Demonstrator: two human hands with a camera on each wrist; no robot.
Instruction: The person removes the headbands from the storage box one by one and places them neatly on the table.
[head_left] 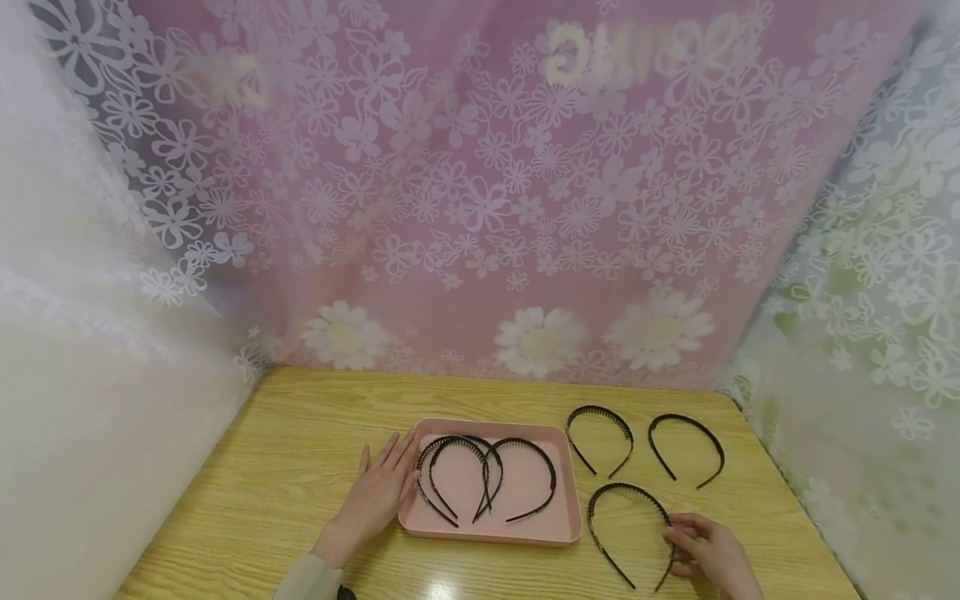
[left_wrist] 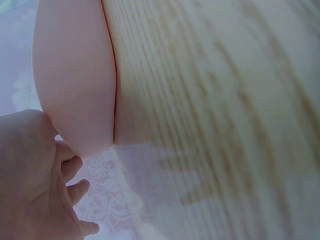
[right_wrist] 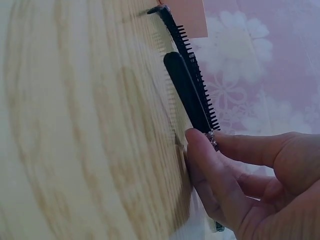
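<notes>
In the head view my right hand [head_left: 708, 550] pinches the right leg of a black toothed headband [head_left: 630, 492] at the front right of the table. The right wrist view shows thumb and fingers on that headband [right_wrist: 187, 95], near a glittery spot. My left hand [head_left: 381, 487] rests with straight fingers against the left rim of a pink tray [head_left: 487, 540]. Inside the tray several black headbands [head_left: 551, 471] lie, some overlapping. From the left wrist, the hand [left_wrist: 30, 175] touches the tray's outer wall [left_wrist: 75, 75].
Two more headbands lie right of the tray: a toothed headband [head_left: 600, 410] close to its rim and another headband [head_left: 686, 418] farther right. The wooden table [head_left: 322, 433] ends at a pink flowered curtain [head_left: 450, 250], with pale curtains on both sides.
</notes>
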